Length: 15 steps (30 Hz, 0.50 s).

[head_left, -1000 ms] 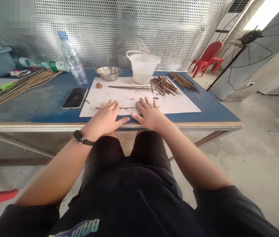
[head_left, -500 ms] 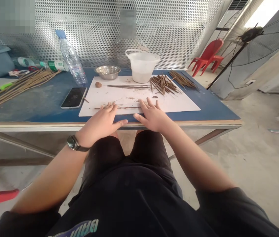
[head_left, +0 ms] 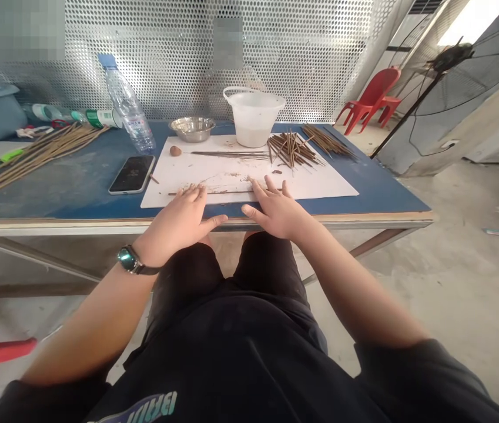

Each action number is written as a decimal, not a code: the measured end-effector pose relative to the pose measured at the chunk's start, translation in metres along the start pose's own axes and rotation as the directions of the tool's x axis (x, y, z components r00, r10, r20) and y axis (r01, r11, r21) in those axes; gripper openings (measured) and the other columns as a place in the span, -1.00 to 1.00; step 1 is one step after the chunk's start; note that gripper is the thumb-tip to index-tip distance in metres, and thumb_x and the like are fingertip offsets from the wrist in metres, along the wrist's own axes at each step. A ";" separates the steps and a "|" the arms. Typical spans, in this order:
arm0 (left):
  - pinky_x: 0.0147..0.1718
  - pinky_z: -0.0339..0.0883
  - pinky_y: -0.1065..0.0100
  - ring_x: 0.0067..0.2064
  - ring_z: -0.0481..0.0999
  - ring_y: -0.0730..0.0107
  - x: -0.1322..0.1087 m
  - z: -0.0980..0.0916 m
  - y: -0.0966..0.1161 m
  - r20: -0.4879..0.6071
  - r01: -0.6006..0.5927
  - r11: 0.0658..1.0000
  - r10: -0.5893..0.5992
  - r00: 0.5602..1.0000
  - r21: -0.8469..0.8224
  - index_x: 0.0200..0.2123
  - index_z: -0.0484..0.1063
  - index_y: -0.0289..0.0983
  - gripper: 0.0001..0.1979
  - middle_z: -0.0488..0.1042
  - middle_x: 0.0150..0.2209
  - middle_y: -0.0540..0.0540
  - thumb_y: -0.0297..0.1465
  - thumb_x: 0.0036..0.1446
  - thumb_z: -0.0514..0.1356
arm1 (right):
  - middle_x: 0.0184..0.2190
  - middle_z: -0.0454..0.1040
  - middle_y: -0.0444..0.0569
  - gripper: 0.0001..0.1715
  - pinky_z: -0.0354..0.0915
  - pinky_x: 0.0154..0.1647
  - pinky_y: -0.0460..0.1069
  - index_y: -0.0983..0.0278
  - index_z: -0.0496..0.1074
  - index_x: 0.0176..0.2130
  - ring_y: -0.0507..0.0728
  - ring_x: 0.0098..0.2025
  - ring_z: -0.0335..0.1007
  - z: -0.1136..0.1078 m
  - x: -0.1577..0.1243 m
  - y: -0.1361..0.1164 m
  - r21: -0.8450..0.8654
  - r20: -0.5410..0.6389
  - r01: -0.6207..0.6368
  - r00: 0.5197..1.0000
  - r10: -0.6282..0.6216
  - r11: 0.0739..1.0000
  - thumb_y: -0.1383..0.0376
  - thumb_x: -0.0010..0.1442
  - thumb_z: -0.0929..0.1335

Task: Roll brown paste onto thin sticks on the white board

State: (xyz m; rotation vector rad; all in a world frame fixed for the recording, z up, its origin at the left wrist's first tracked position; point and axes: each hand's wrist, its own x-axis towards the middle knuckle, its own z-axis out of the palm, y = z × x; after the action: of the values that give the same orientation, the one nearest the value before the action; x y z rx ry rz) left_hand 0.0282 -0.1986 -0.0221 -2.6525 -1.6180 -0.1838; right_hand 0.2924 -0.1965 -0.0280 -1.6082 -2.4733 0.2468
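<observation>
My left hand (head_left: 186,214) lies flat, fingers stretched over the left part of a thin brown stick (head_left: 229,191) near the front of a white board (head_left: 328,185). Over the stick's right part rests my right hand (head_left: 274,205), palm down with the fingers spread. Between the hands the middle of the stick shows; the fingers cover other parts of it. Behind it are brown crumbs and several thin dark sticks (head_left: 227,154) lying side by side. A small brown lump (head_left: 175,151) sits at the board's back left.
A metal bowl (head_left: 193,128) and a white bucket (head_left: 255,117) stand at the back. Brown sticks (head_left: 293,150) are heaped on the right. A phone (head_left: 131,174), a plastic bottle (head_left: 130,108) and long sticks (head_left: 40,155) occupy the left of the blue table (head_left: 385,191).
My right hand has shifted very slightly to the right, its fingers a little further back to the front edge. My left hand has moved slightly left. The stick stays under both hands.
</observation>
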 end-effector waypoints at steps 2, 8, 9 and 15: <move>0.58 -0.01 -0.12 0.64 0.10 -0.28 0.013 -0.002 -0.002 0.015 0.008 1.000 -0.008 1.000 0.012 0.58 0.04 -0.71 0.03 0.12 0.57 -0.68 0.13 0.54 0.06 | 0.67 -0.02 0.36 0.33 -0.35 0.65 0.56 0.61 -0.10 0.65 0.57 0.72 -0.40 -0.004 0.012 0.002 -0.006 0.009 -0.013 1.000 0.013 1.000 -0.37 0.48 -0.15; 0.58 0.01 -0.17 0.65 0.07 -0.29 0.013 -0.004 -0.005 0.040 0.004 0.999 -0.003 0.999 -0.038 0.62 0.00 -0.63 0.06 0.08 0.59 -0.65 0.20 0.51 0.02 | 0.66 -0.01 0.36 0.29 -0.33 0.64 0.60 0.54 -0.11 0.67 0.58 0.72 -0.37 -0.002 0.006 0.008 0.019 -0.027 0.039 0.999 -0.038 0.999 -0.37 0.49 -0.11; 0.59 -0.01 -0.15 0.65 0.05 -0.28 0.007 -0.004 -0.004 0.041 0.000 0.999 0.002 0.999 -0.052 0.63 -0.02 -0.61 0.08 0.05 0.61 -0.62 0.22 0.50 0.02 | 0.66 -0.02 0.36 0.30 -0.33 0.64 0.60 0.54 -0.14 0.67 0.57 0.72 -0.38 0.000 0.000 0.009 0.027 -0.033 0.050 0.998 -0.049 0.998 -0.38 0.49 -0.11; 0.61 -0.07 -0.16 0.67 -0.04 -0.29 -0.019 0.002 0.001 0.028 0.008 0.998 -0.006 1.000 -0.064 0.65 -0.06 -0.56 0.14 -0.03 0.64 -0.58 0.28 0.46 0.01 | 0.66 -0.03 0.35 0.34 -0.30 0.63 0.60 0.49 -0.11 0.68 0.57 0.72 -0.38 0.003 -0.019 0.007 0.072 -0.043 0.071 0.997 -0.068 0.995 -0.43 0.45 -0.15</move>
State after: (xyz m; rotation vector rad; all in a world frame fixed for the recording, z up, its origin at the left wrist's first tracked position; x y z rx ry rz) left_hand 0.0208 -0.2159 -0.0261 -2.7088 -1.6572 -0.2033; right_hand 0.3048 -0.2109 -0.0339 -1.4811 -2.4540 0.2881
